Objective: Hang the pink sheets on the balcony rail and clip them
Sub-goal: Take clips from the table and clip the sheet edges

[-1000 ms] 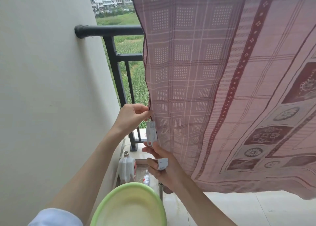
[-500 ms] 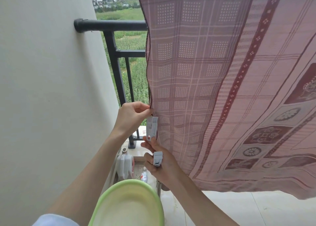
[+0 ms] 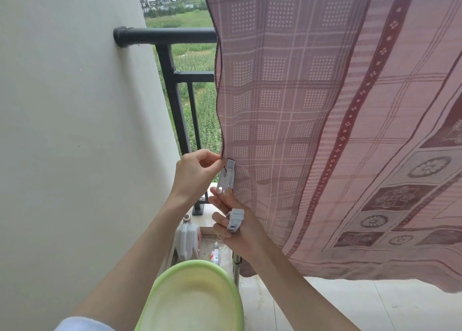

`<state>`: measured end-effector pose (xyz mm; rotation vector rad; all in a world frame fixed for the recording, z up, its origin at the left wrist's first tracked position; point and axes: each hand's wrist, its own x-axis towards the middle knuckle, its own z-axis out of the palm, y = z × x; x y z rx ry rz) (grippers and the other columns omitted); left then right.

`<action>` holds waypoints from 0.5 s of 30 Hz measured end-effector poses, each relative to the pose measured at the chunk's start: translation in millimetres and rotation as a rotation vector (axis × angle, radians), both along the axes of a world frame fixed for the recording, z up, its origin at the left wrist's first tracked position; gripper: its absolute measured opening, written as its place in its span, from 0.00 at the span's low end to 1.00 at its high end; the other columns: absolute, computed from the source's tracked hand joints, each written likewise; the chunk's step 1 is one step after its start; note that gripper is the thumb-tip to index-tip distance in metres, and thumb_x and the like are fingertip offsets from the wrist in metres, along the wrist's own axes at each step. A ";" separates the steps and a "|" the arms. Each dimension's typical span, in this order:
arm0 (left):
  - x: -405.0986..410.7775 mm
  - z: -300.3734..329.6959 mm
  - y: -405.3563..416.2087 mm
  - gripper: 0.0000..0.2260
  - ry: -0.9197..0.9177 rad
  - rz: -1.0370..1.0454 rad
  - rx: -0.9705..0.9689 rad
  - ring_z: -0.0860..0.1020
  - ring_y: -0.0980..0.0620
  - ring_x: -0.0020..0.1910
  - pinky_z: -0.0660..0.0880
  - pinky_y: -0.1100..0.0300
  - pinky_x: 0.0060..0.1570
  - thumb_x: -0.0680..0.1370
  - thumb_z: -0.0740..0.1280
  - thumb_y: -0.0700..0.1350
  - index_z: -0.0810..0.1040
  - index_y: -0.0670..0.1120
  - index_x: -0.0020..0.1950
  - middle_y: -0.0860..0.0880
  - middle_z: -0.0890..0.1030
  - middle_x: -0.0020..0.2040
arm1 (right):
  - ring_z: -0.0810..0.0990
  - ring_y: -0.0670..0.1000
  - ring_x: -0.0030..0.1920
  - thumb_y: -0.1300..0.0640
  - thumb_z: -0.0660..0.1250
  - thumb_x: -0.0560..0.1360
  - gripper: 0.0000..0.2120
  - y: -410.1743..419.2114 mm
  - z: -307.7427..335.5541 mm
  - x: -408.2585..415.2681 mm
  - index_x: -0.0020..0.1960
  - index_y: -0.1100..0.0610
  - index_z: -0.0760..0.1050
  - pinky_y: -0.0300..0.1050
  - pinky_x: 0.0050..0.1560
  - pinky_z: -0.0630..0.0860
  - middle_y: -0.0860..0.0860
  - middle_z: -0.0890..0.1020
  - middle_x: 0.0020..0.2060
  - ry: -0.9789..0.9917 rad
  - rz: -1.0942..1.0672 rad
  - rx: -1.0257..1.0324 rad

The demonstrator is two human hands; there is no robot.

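My pink sheet (image 3: 325,130) hangs over the black balcony rail (image 3: 170,34), filling the right and centre of the frame, its left edge dropping down the middle. At that edge, just below centre, my left hand (image 3: 195,173) pinches the hem while my right hand (image 3: 232,220) closes its fingertips on the tail of a grey clip (image 3: 227,178) whose mouth sits on the fabric; a spare clip (image 3: 235,219) is tucked against the same hand. I think the bite is shallow, so the clip could slip off the thin hem if I let go early, and the spare could drop. At the bottom centre the green basin (image 3: 195,295) looks empty. Beyond it on the floor stand a white jug (image 3: 187,238) and a small bottle (image 3: 215,252), contents unclear.
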<state>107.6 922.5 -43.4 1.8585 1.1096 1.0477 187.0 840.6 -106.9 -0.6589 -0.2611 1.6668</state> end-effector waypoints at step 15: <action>-39.9 -102.7 -64.3 0.19 -0.054 -0.177 -0.422 0.77 0.62 0.45 0.72 0.71 0.41 0.69 0.66 0.60 0.77 0.53 0.55 0.53 0.81 0.50 | 0.66 0.45 0.26 0.56 0.65 0.72 0.08 -33.4 -58.1 6.7 0.39 0.61 0.73 0.33 0.20 0.61 0.52 0.70 0.27 -0.140 -0.009 -0.262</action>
